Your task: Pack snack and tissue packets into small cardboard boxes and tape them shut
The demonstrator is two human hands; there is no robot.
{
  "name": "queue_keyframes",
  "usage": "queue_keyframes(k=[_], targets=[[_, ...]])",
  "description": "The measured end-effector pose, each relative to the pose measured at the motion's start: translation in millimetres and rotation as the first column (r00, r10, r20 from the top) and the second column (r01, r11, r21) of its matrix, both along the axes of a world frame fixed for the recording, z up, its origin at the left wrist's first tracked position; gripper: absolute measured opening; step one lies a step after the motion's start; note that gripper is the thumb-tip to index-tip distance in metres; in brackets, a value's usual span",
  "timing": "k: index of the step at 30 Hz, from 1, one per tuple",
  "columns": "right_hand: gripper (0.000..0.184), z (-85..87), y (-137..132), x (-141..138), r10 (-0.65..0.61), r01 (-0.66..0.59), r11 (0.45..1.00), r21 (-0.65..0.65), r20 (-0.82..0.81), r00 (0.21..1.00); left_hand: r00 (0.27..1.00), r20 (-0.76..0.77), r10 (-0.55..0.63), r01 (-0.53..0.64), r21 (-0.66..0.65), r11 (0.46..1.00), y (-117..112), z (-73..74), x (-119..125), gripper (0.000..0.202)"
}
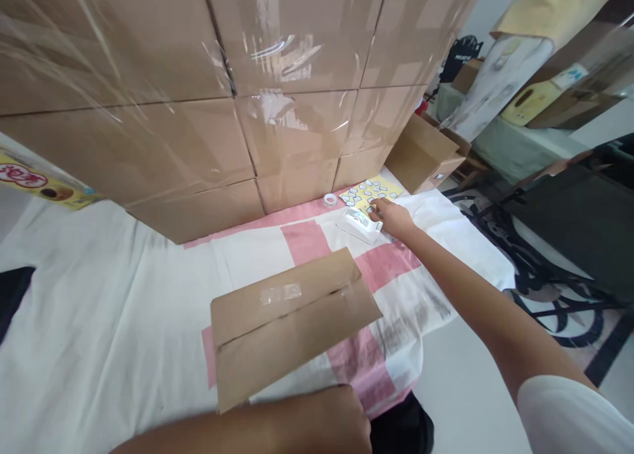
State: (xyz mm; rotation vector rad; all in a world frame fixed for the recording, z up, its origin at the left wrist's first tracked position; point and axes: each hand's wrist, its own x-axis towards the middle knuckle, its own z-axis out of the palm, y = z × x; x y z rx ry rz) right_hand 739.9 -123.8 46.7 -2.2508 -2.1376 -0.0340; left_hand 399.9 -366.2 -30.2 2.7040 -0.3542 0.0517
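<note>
At the far side of the bed, my right hand [393, 219] has its fingers bent together at the right end of a white tape dispenser [360, 224]. Whatever is between those fingertips is too small to make out. Under and behind them lies a yellow sheet [365, 192] dotted with small blue-edged white pieces. My left hand [341, 417] is curled closed at the bottom of the view, just below a cardboard box [292, 322]. Its fingertips are hidden. The box lies on the cloth with a strip of clear tape across its middle seam.
A wall of taped cardboard boxes [292, 130] rises behind the white and pink cloth [148, 295]. A small tape roll [330, 200] rests at its foot. An open carton [421, 151] stands at the right, near a dark panel [569, 223]. Yellow packaging [39, 180] shows at left.
</note>
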Motion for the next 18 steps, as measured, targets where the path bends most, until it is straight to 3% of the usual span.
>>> queue_keyframes(k=[8, 18], targets=[[0.026, -5.9, -0.1, -0.4, 0.082, -0.083, 0.996, 0.015, 0.047, 0.996, 0.998, -0.066, -0.025, 0.028, 0.039, 0.999, 3.4, 11.9, 4.8, 0.029], [0.027, -22.5, -6.5, 3.4, -0.051, 0.066, 0.978, 0.196, -0.080, 0.995, 0.987, -0.156, -0.047, 0.058, 0.067, 0.996, 3.2, 14.9, 14.7, 0.029]])
